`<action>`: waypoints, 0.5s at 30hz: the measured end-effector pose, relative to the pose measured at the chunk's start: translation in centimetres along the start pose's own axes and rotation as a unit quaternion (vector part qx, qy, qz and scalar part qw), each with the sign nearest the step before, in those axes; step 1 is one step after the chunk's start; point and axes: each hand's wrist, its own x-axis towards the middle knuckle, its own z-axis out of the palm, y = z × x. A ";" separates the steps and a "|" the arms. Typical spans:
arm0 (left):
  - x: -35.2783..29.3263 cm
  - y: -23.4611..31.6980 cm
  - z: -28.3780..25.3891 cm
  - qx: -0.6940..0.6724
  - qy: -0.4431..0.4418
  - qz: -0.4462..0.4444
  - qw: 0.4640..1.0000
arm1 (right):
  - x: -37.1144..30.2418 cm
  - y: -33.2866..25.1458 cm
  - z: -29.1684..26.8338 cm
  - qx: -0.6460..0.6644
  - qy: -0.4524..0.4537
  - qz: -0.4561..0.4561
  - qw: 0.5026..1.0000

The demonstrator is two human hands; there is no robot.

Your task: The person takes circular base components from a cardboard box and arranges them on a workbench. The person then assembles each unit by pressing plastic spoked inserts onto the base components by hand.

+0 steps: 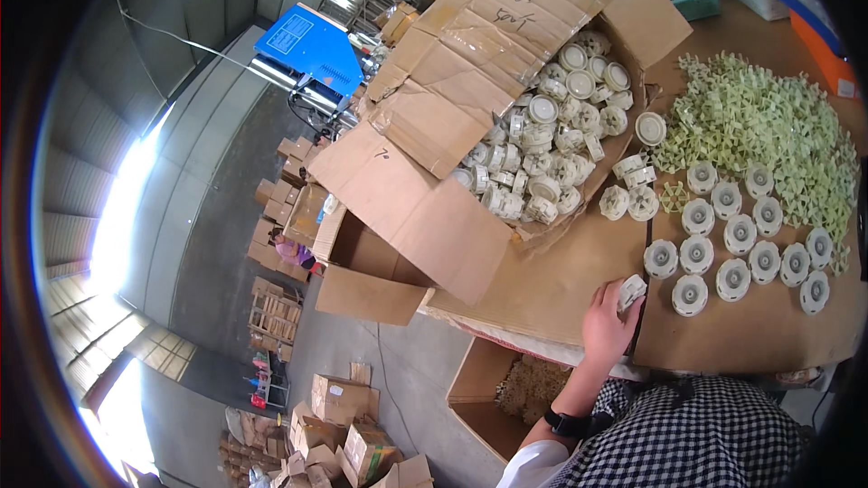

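A white part (632, 292) was pinched in the left hand (608, 325), fingers (601, 296) curled closed around it; laid-out discs (740, 234) were ranged rightward.

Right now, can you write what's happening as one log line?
left hand: holding white part | right hand: out of frame | white discs: spread near green heap | open carton: holds piled parts

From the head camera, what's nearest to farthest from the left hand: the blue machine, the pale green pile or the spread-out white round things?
1. Spread-out white round things: just right of the left hand.
2. Pale green pile: mostly beyond them, upper right.
3. Blue machine: farthest, away from the table, upper left.
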 end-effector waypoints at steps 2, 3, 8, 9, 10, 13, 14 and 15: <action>0.1 0.1 -0.1 0.006 -0.004 0.000 1.000 | -0.1 -0.2 0.1 -0.006 0.002 -0.002 1.000; 0.2 0.1 -0.2 0.003 0.000 0.008 1.000 | -0.1 -0.2 0.2 -0.009 0.002 -0.003 1.000; 0.0 0.0 0.0 0.001 0.004 0.011 1.000 | -0.5 -0.4 0.6 -0.019 0.002 -0.006 1.000; 0.1 -0.1 0.1 0.003 0.004 0.014 1.000 | -0.5 -0.4 0.7 -0.022 0.001 -0.007 1.000; 0.0 0.0 0.1 0.005 0.004 0.016 1.000 | -0.6 -0.5 0.7 -0.024 0.001 -0.007 1.000; -0.1 0.0 0.1 0.000 0.000 0.011 1.000 | -0.8 -0.7 0.8 -0.033 0.000 -0.007 0.999; -0.1 0.0 0.1 0.000 -0.002 0.011 1.000 | -0.8 -0.8 0.9 -0.036 0.000 -0.007 0.999; -0.1 0.1 0.0 0.001 -0.001 0.014 1.000 | -0.9 -1.0 1.0 -0.040 0.000 -0.006 0.999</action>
